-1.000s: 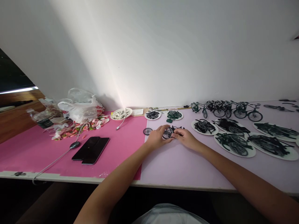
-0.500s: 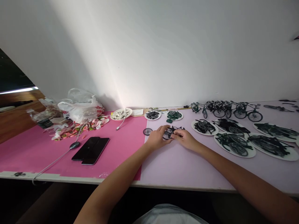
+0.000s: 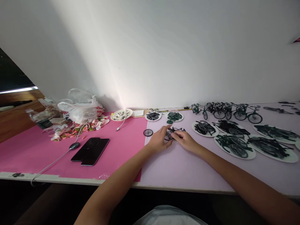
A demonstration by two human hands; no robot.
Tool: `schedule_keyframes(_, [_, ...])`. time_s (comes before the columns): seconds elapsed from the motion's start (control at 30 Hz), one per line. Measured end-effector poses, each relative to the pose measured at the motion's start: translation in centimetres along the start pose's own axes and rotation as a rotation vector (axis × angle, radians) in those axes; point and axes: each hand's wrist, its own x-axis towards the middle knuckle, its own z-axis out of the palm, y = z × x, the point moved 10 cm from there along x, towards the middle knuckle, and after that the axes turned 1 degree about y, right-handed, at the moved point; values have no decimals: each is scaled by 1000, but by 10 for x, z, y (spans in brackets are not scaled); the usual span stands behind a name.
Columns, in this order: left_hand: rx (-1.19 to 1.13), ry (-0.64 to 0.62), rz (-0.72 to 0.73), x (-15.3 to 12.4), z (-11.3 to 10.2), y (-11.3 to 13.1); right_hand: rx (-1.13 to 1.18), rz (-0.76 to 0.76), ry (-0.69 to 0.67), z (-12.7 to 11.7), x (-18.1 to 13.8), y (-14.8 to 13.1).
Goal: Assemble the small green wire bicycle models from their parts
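Between my two hands is a small black model bicycle (image 3: 176, 129), partly hidden by my fingers, with one spoked wheel (image 3: 168, 135) showing. My left hand (image 3: 159, 139) is closed around the wheel's left side. The fingers of my right hand (image 3: 185, 139) pinch the bicycle near that wheel from the right; the exact part is hidden. A loose black wheel (image 3: 148, 132) lies flat just left of my left hand. Behind my hands are two small plates of parts, a black pile (image 3: 153, 116) and a dark green pile (image 3: 174, 116).
Finished-looking model bicycles (image 3: 248, 113) stand along the wall at right, with several plates (image 3: 219, 147) of bicycle parts before them. On the pink sheet at left lie two phones (image 3: 95, 151), a cable (image 3: 53, 162), plastic bags (image 3: 81, 109), coloured scraps (image 3: 77, 129) and a plate of white pieces (image 3: 112, 116).
My right fingers have shifted slightly left over the wheel, covering more of it. My left hand stays around it. The view has moved very slightly.
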Motion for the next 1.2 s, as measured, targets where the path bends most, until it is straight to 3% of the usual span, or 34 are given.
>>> schedule_keyframes(0.2, [-49,-36,34,1,4,4,20,-5,12,-2,1,1])
schedule_keyframes(0.33, [-65,28,94,1,-2,8,-35,-15,17,-2,1,-2])
schedule_keyframes(0.5, [-32,75,49,1,-5,2,-42,7,29,-3,-1,-4])
schedule_keyframes(0.9, [-93,19,-24,4,1,-5,-11,-5,-9,0,0,0])
schedule_keyframes(1.2, [-130,11,-1,4,-3,0,0,-16,-39,1,-1,0])
